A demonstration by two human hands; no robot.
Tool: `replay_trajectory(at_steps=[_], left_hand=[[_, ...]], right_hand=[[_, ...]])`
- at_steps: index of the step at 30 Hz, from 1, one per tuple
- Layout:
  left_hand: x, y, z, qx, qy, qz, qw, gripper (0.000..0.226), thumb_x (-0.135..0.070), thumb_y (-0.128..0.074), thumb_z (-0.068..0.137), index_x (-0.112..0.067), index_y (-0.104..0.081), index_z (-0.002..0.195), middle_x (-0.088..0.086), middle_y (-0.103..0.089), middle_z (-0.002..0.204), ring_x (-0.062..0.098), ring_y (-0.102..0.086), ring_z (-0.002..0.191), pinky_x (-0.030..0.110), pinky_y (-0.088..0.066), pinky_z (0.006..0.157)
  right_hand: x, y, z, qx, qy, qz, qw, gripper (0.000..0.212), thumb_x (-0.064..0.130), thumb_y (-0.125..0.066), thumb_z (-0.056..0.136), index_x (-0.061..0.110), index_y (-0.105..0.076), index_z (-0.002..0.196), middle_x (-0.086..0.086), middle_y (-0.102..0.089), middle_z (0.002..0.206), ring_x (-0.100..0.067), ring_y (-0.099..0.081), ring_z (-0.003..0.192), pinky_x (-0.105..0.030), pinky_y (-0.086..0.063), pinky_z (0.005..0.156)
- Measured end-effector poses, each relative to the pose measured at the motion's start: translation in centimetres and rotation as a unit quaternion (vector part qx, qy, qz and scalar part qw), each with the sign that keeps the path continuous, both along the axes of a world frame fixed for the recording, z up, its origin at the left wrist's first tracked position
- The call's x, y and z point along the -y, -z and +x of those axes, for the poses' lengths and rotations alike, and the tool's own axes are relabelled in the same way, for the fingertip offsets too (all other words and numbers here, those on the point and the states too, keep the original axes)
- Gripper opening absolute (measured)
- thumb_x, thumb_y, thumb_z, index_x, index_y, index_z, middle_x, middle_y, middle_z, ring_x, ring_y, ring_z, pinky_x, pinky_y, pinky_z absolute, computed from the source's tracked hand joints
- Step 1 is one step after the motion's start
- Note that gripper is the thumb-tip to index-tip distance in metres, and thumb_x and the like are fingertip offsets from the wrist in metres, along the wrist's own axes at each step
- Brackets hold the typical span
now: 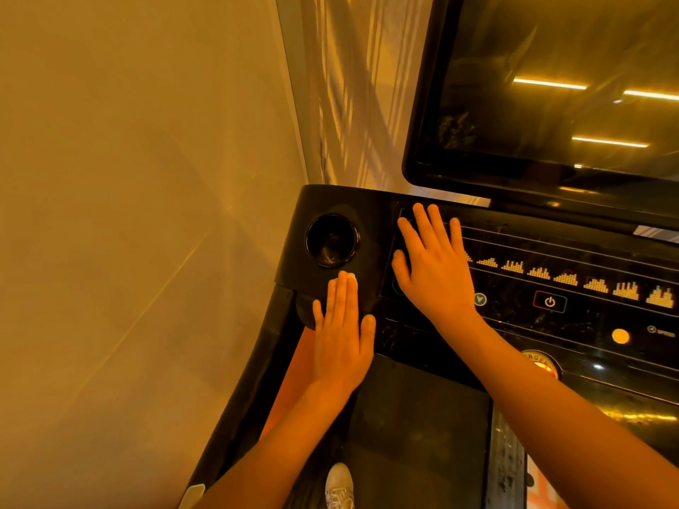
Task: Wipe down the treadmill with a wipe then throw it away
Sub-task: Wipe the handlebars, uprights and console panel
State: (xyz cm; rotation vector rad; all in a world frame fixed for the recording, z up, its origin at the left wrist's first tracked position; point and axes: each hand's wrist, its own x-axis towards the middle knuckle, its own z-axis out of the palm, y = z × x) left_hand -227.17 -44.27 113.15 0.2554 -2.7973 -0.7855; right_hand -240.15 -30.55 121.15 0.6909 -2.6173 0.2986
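The black treadmill console (573,325) fills the right half of the head view, with a dark screen (551,86) above it. My left hand (341,332) lies flat with straight fingers on the console's left wing, just below the cup holder (332,240). A small bit of white wipe (351,278) shows under its fingertips. My right hand (433,266) rests flat and spread on the left end of the button panel, holding nothing.
A plain wall (128,214) stands close on the left and a curtain (360,86) hangs behind the console. The power button (550,301), a yellow knob (620,336) and a red emergency stop (543,363) sit right of my hands. The belt (415,435) and a white shoe (340,484) are below.
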Motion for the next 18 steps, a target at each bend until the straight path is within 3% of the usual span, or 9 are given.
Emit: replay_trajectory(at_steps=[6,12,18], left_hand=[[1.5,-0.4,-1.1,0.013,0.044,-0.066,0.997,0.066,-0.054,-0.003,0.106,-0.023,0.012,0.162,-0.005,0.019,0.169,0.01,0.019,0.155,0.042,0.01,0.124],[1.3,-0.3,-1.4,0.005,0.04,-0.057,0.998,0.065,-0.053,-0.003,0.106,-0.023,0.009,0.163,-0.005,0.015,0.17,0.011,0.016,0.156,0.044,0.008,0.124],[2.9,-0.7,-2.5,-0.002,0.097,-0.118,0.988,0.065,-0.049,-0.014,0.108,-0.022,0.006,0.164,-0.006,0.014,0.171,0.011,0.013,0.157,0.052,0.002,0.124]], right_hand=[[-0.2,0.1,0.0,0.008,-0.003,0.021,1.0,0.056,0.039,-0.038,0.105,0.014,-0.04,0.155,-0.015,-0.028,0.166,-0.033,-0.016,0.157,-0.054,-0.009,0.126],[-0.2,0.0,-0.1,0.011,-0.001,0.031,0.999,0.06,0.043,-0.029,0.104,0.014,-0.039,0.156,-0.015,-0.027,0.167,-0.033,-0.015,0.157,-0.055,-0.01,0.126],[-0.1,0.1,0.0,0.01,0.0,0.033,0.999,0.06,0.043,-0.028,0.104,0.014,-0.04,0.156,-0.015,-0.027,0.167,-0.033,-0.016,0.157,-0.055,-0.012,0.126]])
